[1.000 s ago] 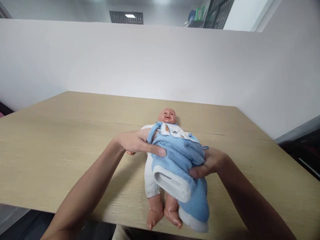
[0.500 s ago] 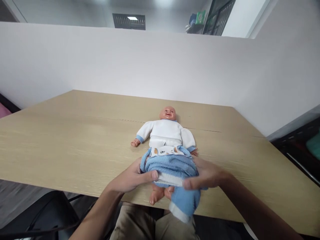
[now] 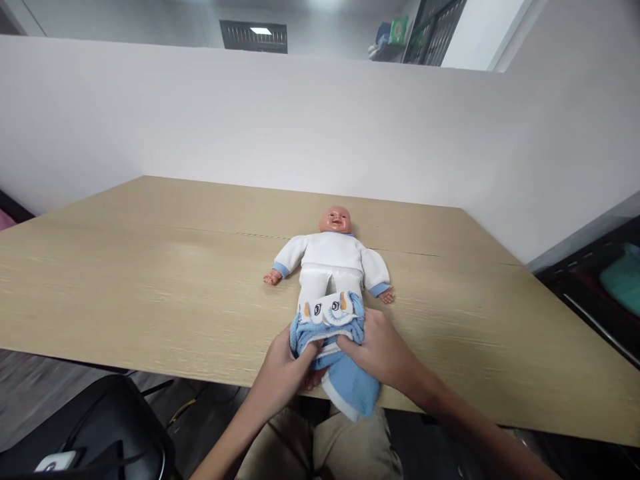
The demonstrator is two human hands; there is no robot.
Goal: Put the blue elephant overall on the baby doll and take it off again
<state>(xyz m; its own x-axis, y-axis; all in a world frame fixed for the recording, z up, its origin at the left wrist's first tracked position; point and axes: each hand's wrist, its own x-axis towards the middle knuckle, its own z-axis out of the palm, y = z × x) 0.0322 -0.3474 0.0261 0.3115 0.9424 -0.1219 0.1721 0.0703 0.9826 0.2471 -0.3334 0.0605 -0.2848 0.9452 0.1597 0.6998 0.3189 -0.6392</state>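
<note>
We are looking down at a baby doll (image 3: 333, 257) lying on its back on the light wooden table (image 3: 150, 267), head away from us, arms spread to either side. It wears a white top with blue cuffs and white bottoms. Down at its legs, right at the near edge of the table, sits a bunched blue garment (image 3: 330, 333) with a white band showing small cartoon eyes along its upper rim.

Our left hand (image 3: 285, 363) is closed on the left side of that blue fabric, fingers curled into the cloth and the thumb pressed on top. Our right hand (image 3: 380, 347) is clamped on the right side of the same bundle, fingers wrapped over the fabric near the doll's thigh. A loose end of the garment, blue with a white cuff, hangs past the table edge between our forearms. The doll's feet are hidden under cloth and hands.

A white partition wall (image 3: 250, 120) runs behind the table. A dark chair (image 3: 100, 427) sits low at the left.
</note>
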